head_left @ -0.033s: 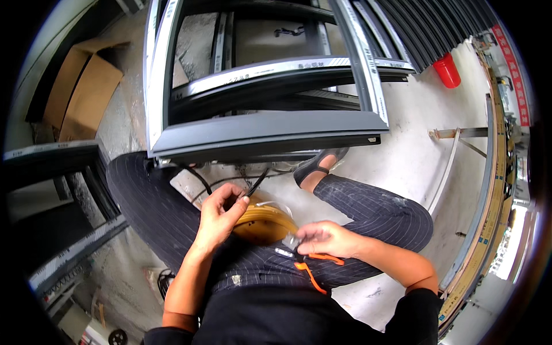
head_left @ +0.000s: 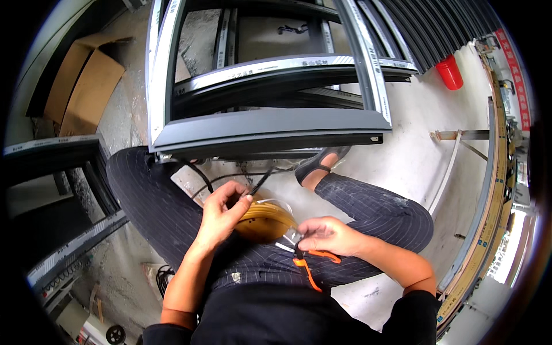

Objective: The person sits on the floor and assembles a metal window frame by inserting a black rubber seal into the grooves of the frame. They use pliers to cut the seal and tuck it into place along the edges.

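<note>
My left hand (head_left: 221, 211) is closed, with thumb and fingers pinching a thin black cable (head_left: 263, 180) that sticks up past the fingertips. Just below its fingers, a round coil of yellow line (head_left: 265, 213) rests on my lap between my thighs. To the right of the coil, my right hand (head_left: 328, 234) has its thumb and fingers drawn together beside a small greyish, shiny piece; what they hold is too blurred to name. Under that hand lies a pair of pliers with orange handles (head_left: 307, 273), its head partly hidden.
A dark grey metal window frame (head_left: 270, 129) stands close in front of my knees, with more frames behind. Another frame (head_left: 72, 247) is at my left. Beyond are a cardboard box (head_left: 92, 92) and a red bucket (head_left: 449, 73). Long boards (head_left: 483, 253) line the right side.
The view has shifted very slightly. My right hand sits a touch higher by the pliers; my left hand keeps its pinch on the cable.
</note>
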{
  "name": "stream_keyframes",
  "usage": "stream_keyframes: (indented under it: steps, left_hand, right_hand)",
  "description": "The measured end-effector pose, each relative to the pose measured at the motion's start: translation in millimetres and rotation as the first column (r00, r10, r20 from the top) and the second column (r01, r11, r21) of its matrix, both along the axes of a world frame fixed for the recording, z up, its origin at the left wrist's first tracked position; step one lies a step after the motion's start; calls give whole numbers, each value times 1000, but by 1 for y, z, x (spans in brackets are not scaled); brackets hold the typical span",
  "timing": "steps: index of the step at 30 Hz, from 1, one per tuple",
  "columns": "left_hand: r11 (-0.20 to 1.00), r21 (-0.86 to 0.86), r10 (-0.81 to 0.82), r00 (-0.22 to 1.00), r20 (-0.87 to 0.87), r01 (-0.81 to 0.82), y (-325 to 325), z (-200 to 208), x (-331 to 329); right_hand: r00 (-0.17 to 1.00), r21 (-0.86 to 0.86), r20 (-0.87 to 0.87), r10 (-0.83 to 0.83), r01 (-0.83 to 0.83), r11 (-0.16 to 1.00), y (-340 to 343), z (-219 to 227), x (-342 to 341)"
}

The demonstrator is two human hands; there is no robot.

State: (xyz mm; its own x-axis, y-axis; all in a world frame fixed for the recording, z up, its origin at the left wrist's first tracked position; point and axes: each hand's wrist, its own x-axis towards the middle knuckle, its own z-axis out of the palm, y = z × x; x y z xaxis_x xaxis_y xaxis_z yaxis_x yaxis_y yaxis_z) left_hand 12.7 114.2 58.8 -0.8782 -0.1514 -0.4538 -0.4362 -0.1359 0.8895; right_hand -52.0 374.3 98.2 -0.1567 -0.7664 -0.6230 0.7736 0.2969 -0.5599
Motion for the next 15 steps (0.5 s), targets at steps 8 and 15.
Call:
stream_keyframes:
  steps: [8,15]
  left_hand:
    - [991,1,-131,990,-45,131,5,2,5]
    - [987,-10,-161,987,12,161,5,4,8]
  right_hand:
    - [982,-79,-190,-9,-7,997,-18,-5,7]
    - [904,43,-385,184,-181,983,-31,-2,33]
